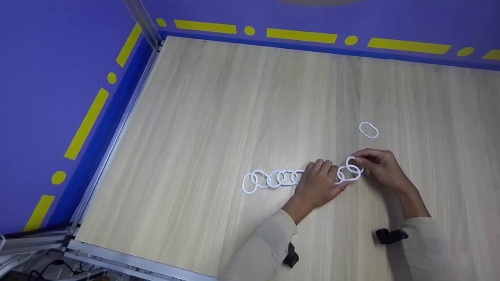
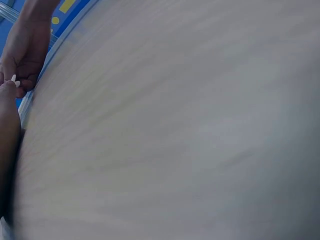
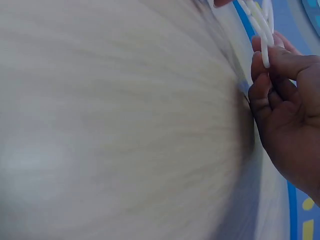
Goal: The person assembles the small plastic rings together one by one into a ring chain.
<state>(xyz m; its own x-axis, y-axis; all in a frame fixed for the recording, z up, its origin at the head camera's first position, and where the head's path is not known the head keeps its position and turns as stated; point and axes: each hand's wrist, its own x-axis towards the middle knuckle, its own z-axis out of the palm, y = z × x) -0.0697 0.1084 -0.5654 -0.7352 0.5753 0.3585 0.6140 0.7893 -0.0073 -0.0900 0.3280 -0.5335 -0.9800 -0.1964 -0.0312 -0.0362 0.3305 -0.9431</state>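
A chain of white oval plastic links point(image 1: 288, 178) runs across the table, its left end lying on the wood. My left hand point(image 1: 318, 182) grips the chain near its right end, fingers curled over it and covering part of the links. With thumb and fingers, my right hand point(image 1: 379, 166) pinches the last white link point(image 1: 349, 160), which is hooked through its neighbour. In the right wrist view, white links point(image 3: 265, 35) show between the right thumb and fingers. The left wrist view catches only small white tips of a link point(image 2: 16, 81) at the fingers.
One loose white link point(image 1: 368, 130) lies on the wood-grain table point(image 1: 218, 117) beyond my right hand. Blue panels with yellow marks point(image 1: 300, 35) stand along the back and left. A metal rail point(image 1: 117, 132) follows the left edge. Dark straps point(image 1: 390, 236) sit on both sleeves.
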